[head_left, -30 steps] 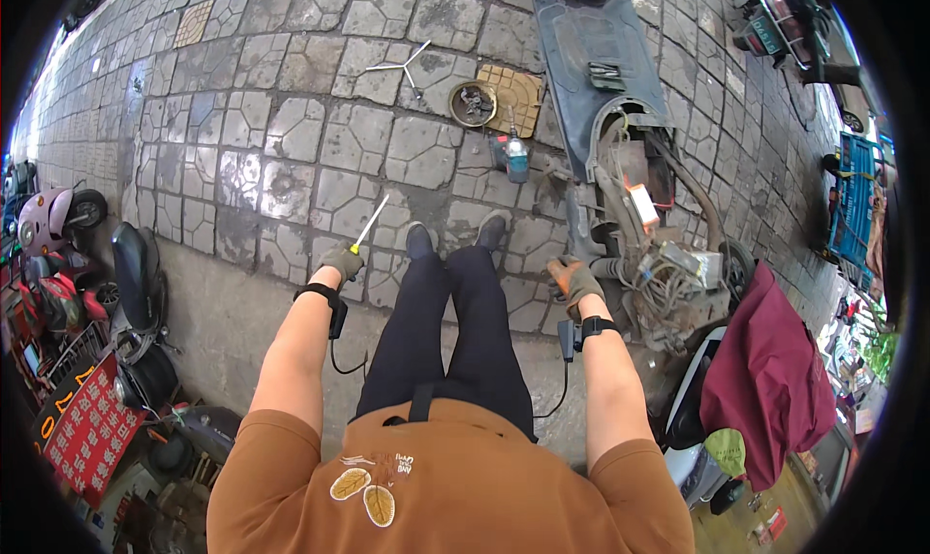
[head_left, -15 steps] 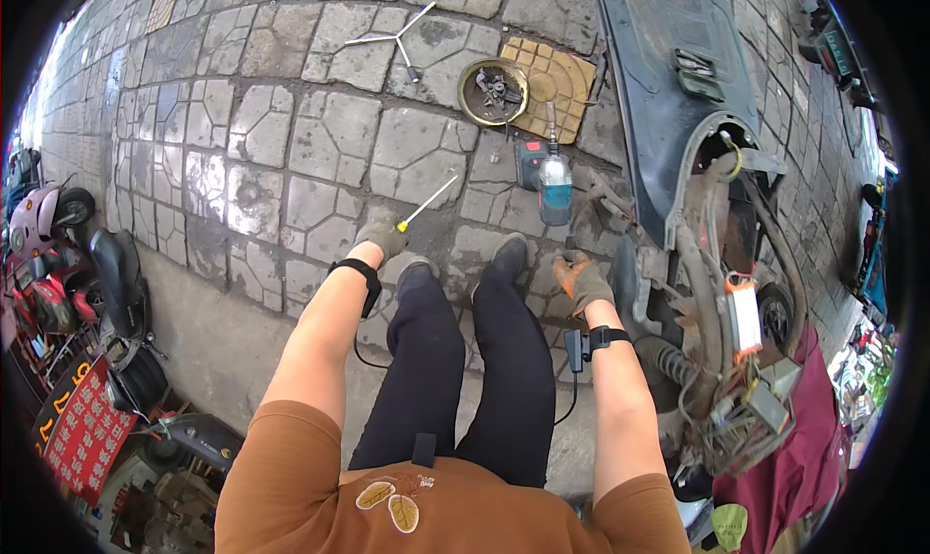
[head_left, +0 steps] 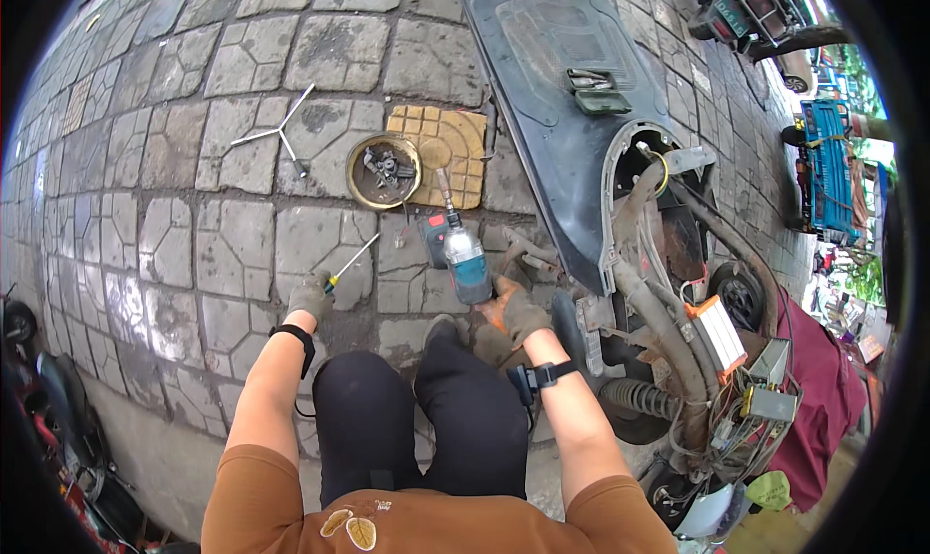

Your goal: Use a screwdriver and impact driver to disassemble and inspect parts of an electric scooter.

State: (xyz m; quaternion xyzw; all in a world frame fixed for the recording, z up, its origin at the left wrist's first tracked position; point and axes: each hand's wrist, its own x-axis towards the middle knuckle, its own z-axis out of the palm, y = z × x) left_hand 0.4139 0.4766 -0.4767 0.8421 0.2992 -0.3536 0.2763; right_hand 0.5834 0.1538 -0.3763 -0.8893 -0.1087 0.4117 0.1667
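Observation:
My left hand (head_left: pixel 312 295), in a grey work glove, is closed round the handle of a screwdriver (head_left: pixel 356 261). Its thin shaft slants up and to the right over the paving. My right hand (head_left: pixel 516 314), gloved in grey and orange, is right beside the lower end of a teal cordless impact driver (head_left: pixel 472 275), fingers apart. Whether the fingertips touch it, I cannot tell. The driver lies on the ground, its red and black battery (head_left: pixel 436 236) to the left and a long socket pointing away. Just beyond lies a round metal pan (head_left: pixel 356 188) of small hardware.
A tan tile (head_left: pixel 455 138) lies by the pan, with a three-armed wrench (head_left: pixel 280 131) to the left. On the right stands a stripped scooter with a footboard panel (head_left: pixel 528 50), bearing an opened bit case (head_left: pixel 599 99). Its exposed frame tubes and wires (head_left: pixel 630 292) are near my right arm.
The view has swung right and I have leaned lower and closer to the ground. My right hand has come from beside my foot to the impact driver. The screwdriver stays in my left hand.

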